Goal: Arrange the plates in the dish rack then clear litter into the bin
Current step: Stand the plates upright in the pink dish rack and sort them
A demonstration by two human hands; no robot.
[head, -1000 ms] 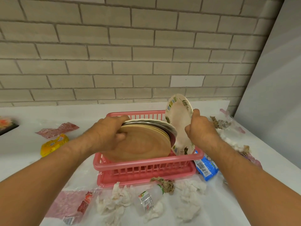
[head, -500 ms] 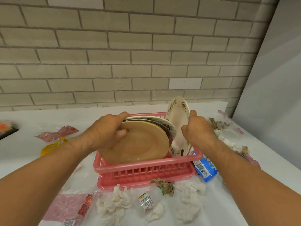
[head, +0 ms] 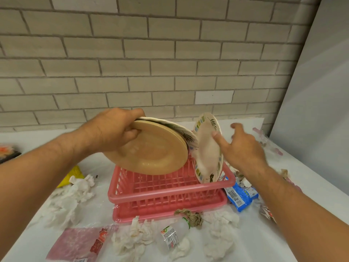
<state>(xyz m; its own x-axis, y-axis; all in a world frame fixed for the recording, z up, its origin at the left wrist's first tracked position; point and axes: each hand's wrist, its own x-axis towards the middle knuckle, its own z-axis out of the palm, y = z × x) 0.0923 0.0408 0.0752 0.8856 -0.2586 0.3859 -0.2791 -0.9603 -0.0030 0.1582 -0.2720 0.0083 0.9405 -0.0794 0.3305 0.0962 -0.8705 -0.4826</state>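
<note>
Plates point(head: 151, 152) gripped by left hand point(head: 113, 129) (over rack point(head: 166, 193)); right hand point(head: 241, 148) loose, touching upright plate point(head: 207, 159).

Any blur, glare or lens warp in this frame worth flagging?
Head view: the brick wall bows from the wide lens; the right hand is slightly smeared; the white table is washed out, with soft light and hardly any shadow.
</note>
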